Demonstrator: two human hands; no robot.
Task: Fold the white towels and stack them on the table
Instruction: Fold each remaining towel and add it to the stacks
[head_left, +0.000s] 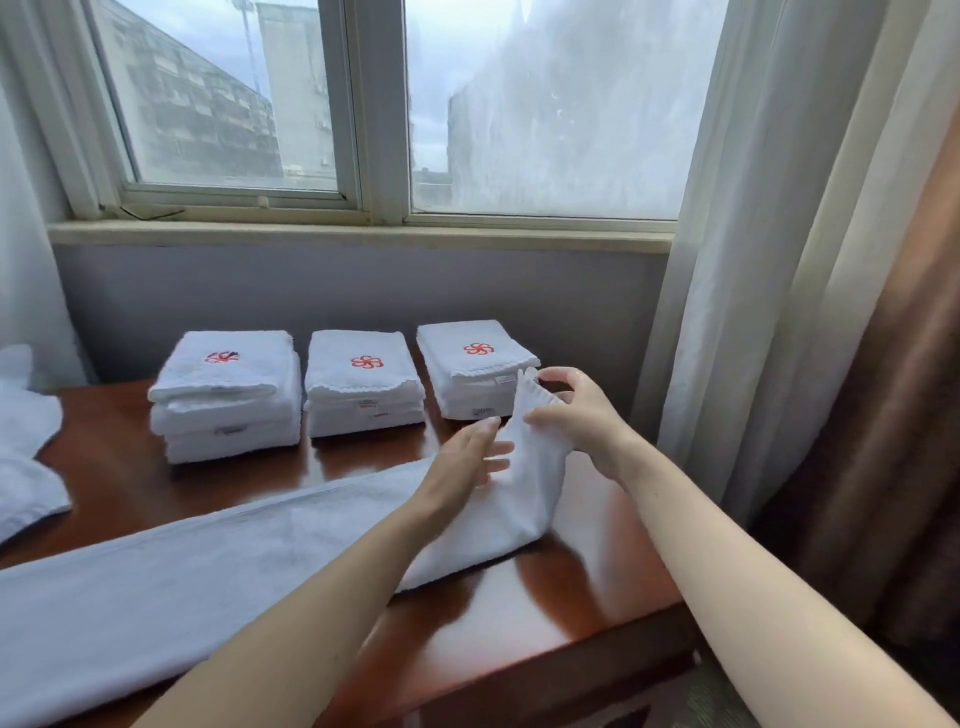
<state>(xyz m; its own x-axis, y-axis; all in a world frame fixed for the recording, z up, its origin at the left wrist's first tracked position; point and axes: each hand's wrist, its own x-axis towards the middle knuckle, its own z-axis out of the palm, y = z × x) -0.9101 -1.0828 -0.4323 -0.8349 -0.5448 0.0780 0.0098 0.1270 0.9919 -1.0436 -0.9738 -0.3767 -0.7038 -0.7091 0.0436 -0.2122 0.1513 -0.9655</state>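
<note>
Far edge of glossy red-brown wooden table (545, 597): three finished stacks of folded white towels (363, 384); near edge: long white terry towel (208, 561) mid-fold, right hand (582, 415) pinching its raised end, left hand (467, 462) pressing it, straight-fingered; left edge: loose white towels (26, 441) remaining.

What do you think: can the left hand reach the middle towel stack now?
Probably yes: the left hand lies open against the long towel, and only bare table separates it from the middle stack.
</note>
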